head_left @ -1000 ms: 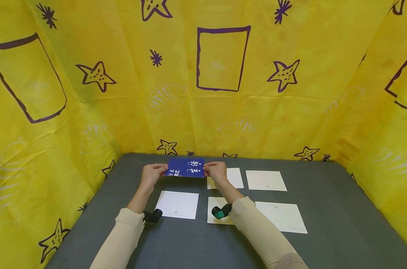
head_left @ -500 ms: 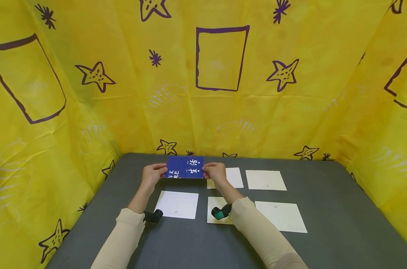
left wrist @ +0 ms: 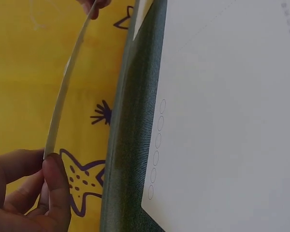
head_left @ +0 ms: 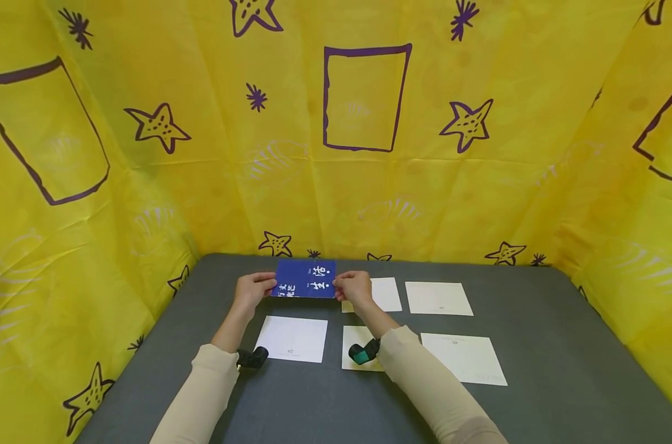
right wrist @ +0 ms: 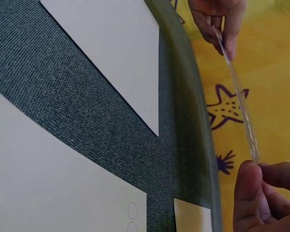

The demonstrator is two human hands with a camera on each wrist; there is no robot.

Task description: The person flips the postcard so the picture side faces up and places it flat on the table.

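Blue card (head_left: 302, 279) tilted further, left hand (head_left: 250, 288), right hand (head_left: 355, 288) pinching ends

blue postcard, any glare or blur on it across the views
Head view: no obvious glare on the blue postcard, its large white characters clear, the smallest lettering unreadable; left wrist view: too nearly edge-on to judge its printed face; right wrist view: a pale streak, likely glare, along its length.

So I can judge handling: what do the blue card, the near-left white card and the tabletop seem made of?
Blue card: probably thin cardstock, bowed seen edge-on; light streaks hint at gloss.
White card: likely matte paper or card, showing no glare.
Tabletop: seemingly cloth-covered, dull; weave shows in the right wrist view.
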